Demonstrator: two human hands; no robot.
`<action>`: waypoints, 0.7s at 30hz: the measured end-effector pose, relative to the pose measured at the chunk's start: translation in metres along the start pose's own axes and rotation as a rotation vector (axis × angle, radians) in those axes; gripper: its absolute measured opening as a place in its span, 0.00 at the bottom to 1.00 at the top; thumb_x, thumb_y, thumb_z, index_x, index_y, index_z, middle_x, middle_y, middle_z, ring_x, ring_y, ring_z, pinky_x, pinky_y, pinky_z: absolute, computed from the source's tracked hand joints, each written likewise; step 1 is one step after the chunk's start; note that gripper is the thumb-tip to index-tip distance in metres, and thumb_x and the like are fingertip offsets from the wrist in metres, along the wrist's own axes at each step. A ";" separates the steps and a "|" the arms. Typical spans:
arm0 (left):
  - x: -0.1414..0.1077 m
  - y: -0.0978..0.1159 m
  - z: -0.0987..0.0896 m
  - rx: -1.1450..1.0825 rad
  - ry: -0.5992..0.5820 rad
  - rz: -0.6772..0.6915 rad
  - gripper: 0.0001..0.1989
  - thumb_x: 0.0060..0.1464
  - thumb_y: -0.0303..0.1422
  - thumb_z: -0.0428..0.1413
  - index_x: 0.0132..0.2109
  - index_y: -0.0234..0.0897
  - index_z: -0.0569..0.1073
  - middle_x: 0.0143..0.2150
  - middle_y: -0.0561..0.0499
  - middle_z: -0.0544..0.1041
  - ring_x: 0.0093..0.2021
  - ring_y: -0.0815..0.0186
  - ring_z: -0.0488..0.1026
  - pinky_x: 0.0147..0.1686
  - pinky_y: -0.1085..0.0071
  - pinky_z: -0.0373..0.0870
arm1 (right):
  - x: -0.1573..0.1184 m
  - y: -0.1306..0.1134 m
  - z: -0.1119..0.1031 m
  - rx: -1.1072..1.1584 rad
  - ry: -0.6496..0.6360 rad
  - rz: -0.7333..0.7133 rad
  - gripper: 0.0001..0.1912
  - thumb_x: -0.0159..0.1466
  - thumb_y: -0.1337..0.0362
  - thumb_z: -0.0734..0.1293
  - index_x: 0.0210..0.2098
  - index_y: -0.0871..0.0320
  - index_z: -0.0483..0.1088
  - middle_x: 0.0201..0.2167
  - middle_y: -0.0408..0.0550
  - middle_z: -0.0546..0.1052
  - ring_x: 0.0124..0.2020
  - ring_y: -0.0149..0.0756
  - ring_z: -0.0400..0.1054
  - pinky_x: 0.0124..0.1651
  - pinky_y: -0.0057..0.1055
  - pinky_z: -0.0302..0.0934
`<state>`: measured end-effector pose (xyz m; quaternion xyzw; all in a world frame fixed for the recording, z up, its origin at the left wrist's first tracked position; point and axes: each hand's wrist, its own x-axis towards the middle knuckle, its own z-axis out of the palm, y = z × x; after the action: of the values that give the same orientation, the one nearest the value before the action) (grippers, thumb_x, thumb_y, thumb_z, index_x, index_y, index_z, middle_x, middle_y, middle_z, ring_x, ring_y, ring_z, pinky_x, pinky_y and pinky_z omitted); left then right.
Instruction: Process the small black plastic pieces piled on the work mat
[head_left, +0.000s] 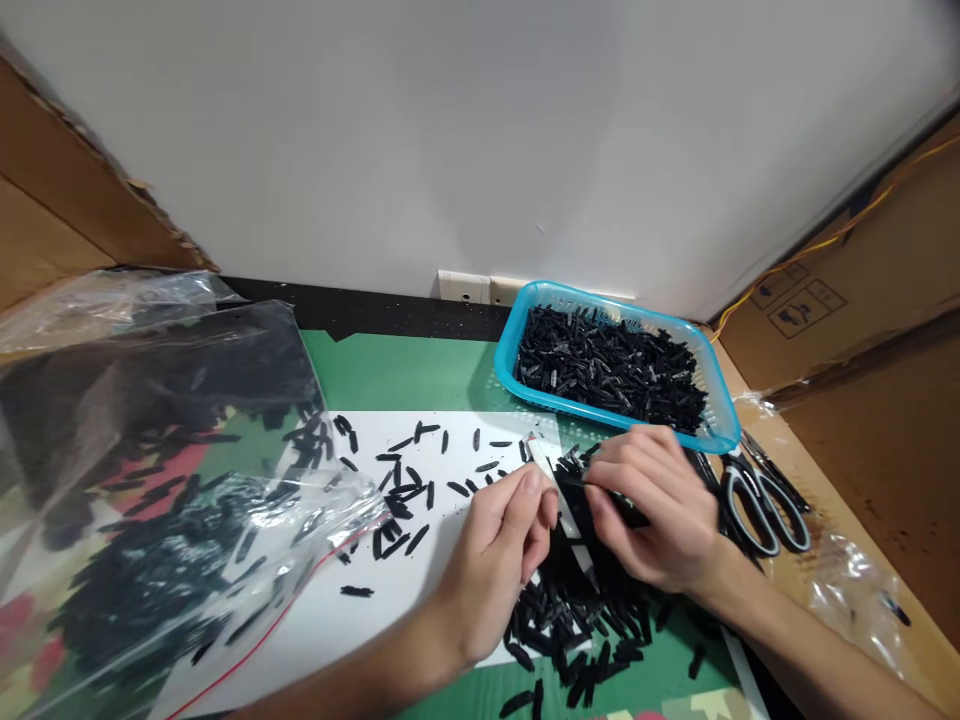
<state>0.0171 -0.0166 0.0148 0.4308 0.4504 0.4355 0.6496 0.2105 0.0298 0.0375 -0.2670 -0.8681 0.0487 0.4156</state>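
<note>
My left hand point(501, 550) is closed, thumb against the curled fingers, over the white paper point(442, 590); what it pinches is too small to make out. Right beside its fingertips is a slim white pen-like tool point(562, 515) with a dark tip, slanting over a heap of small black strips point(551, 620). I cannot tell whether the left fingers touch this tool. My right hand point(660, 505) is closed just to the right, its fingertips pinched near a thin dark piece that I cannot identify. More black strips point(405, 490) lie scattered on the paper.
A blue plastic basket point(506, 365) full of black strips stands at the back. Scissors point(765, 510) lie right of my right hand. At left is a large clear zip bag point(247, 400) with black strips. Cardboard boxes point(885, 300) flank the table; a wall socket point(465, 287) sits behind.
</note>
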 end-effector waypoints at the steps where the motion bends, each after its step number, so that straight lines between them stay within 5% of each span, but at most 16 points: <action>1: -0.001 0.000 -0.001 0.003 -0.002 0.000 0.25 0.77 0.51 0.45 0.36 0.40 0.68 0.17 0.61 0.59 0.17 0.72 0.53 0.17 0.75 0.50 | 0.003 0.003 -0.006 -0.054 0.059 -0.033 0.07 0.69 0.76 0.66 0.41 0.57 0.71 0.31 0.46 0.77 0.32 0.38 0.72 0.42 0.40 0.62; 6: -0.002 -0.001 -0.001 0.040 -0.016 -0.003 0.26 0.76 0.52 0.44 0.35 0.40 0.68 0.18 0.60 0.59 0.20 0.70 0.54 0.18 0.75 0.50 | 0.029 0.019 -0.021 -0.224 0.437 0.118 0.08 0.72 0.70 0.66 0.37 0.53 0.72 0.26 0.42 0.73 0.28 0.37 0.69 0.41 0.41 0.59; 7: -0.002 -0.001 -0.001 0.051 -0.019 -0.002 0.26 0.76 0.52 0.44 0.35 0.40 0.68 0.18 0.60 0.59 0.20 0.69 0.54 0.18 0.75 0.51 | 0.037 0.022 -0.018 -0.235 0.407 0.202 0.07 0.73 0.69 0.67 0.38 0.53 0.73 0.28 0.42 0.76 0.29 0.37 0.70 0.41 0.40 0.59; 11: -0.001 0.002 -0.002 0.065 -0.004 -0.013 0.26 0.76 0.52 0.44 0.35 0.40 0.68 0.19 0.59 0.59 0.21 0.69 0.55 0.19 0.76 0.51 | 0.054 0.022 -0.002 -0.196 -0.105 0.360 0.06 0.77 0.63 0.67 0.42 0.53 0.77 0.26 0.39 0.77 0.28 0.35 0.68 0.43 0.38 0.57; 15: 0.001 -0.002 -0.003 0.018 -0.008 0.008 0.26 0.75 0.54 0.45 0.35 0.41 0.67 0.19 0.60 0.58 0.20 0.69 0.54 0.18 0.76 0.49 | 0.037 0.010 0.007 -0.120 -0.126 0.242 0.08 0.78 0.67 0.64 0.43 0.57 0.76 0.26 0.42 0.77 0.27 0.34 0.67 0.40 0.36 0.57; 21: -0.001 -0.005 0.001 -0.143 -0.010 -0.044 0.25 0.73 0.60 0.44 0.46 0.44 0.66 0.23 0.63 0.58 0.21 0.70 0.51 0.18 0.78 0.47 | -0.006 -0.011 0.026 0.010 -0.171 -0.167 0.08 0.76 0.69 0.64 0.44 0.59 0.76 0.21 0.41 0.73 0.21 0.33 0.59 0.28 0.38 0.47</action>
<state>0.0183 -0.0191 0.0101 0.3754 0.4242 0.4500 0.6904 0.1897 0.0205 0.0199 -0.1865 -0.9194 0.0408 0.3438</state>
